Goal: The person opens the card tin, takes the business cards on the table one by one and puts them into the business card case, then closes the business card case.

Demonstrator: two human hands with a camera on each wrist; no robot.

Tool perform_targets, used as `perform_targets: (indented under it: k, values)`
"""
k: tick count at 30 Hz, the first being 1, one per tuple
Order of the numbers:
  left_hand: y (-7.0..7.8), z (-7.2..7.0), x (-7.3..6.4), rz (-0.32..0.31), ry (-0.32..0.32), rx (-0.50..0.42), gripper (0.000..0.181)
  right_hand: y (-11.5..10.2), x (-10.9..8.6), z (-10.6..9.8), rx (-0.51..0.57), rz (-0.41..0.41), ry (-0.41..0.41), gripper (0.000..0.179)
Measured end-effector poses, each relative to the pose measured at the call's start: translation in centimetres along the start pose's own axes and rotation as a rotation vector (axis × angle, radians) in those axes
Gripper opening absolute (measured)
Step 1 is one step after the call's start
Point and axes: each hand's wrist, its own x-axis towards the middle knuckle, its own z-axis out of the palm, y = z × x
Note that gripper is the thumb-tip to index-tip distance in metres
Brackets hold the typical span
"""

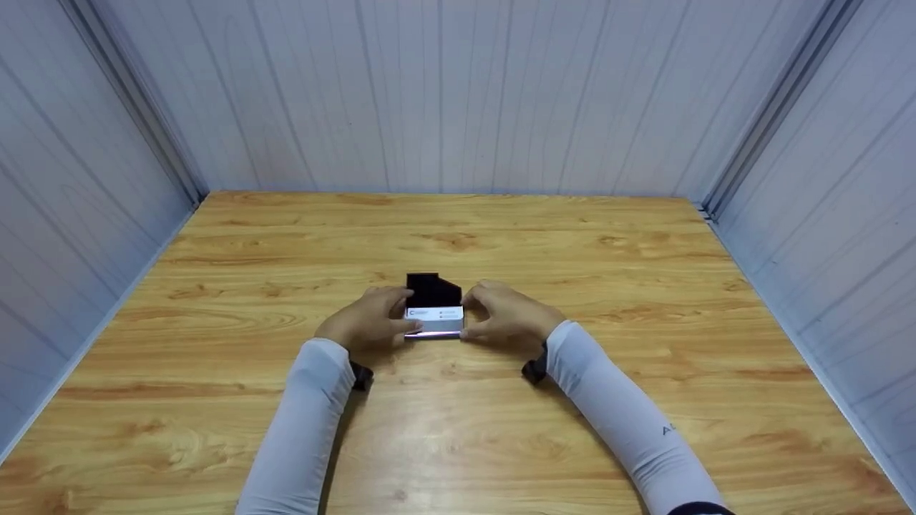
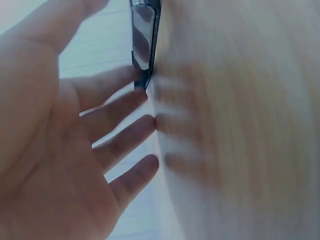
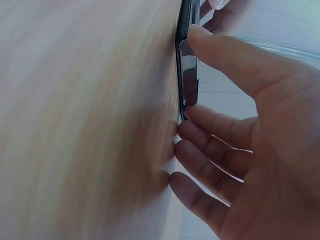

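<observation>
A small flat case point(image 1: 442, 325) lies on the wooden table, with a shiny silver front and a white printed strip. From its far side a black flap point(image 1: 431, 290) spreads open, its right corner cut at a slant. My left hand point(image 1: 368, 317) holds the left side, thumb over the front and index finger at the flap. On the right side, my right hand point(image 1: 509, 312) grips the case between thumb and index finger. The right wrist view shows the metallic side point(image 3: 189, 75) between those two digits. The other fingertips of both hands rest at the tabletop.
The wood-grain table point(image 1: 458, 443) reaches back to a pale panelled wall point(image 1: 444, 93). Similar walls stand along its left and right sides. Black wrist straps point(image 1: 362, 375) and pale sleeves point(image 1: 293, 436) are on both arms.
</observation>
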Motion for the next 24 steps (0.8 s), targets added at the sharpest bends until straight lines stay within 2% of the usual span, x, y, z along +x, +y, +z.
perform_targets:
  k: [6,11,19,24]
  values:
    - [-0.33,-0.06,0.31,0.020,0.041,-0.054,0.081,0.03,0.11,0.04,0.002,-0.014,0.006,0.056]
    - [-0.43,0.03,0.45,0.018,0.039,-0.097,0.079,0.02,0.17,0.11,-0.007,-0.017,0.008,0.056]
    - [-0.61,0.00,0.42,0.017,0.048,-0.284,0.082,-0.03,0.26,0.14,-0.017,-0.024,0.010,0.057]
    - [-0.55,-0.24,0.58,0.042,0.102,-0.365,0.074,-0.07,0.19,0.09,-0.017,-0.021,0.010,0.058]
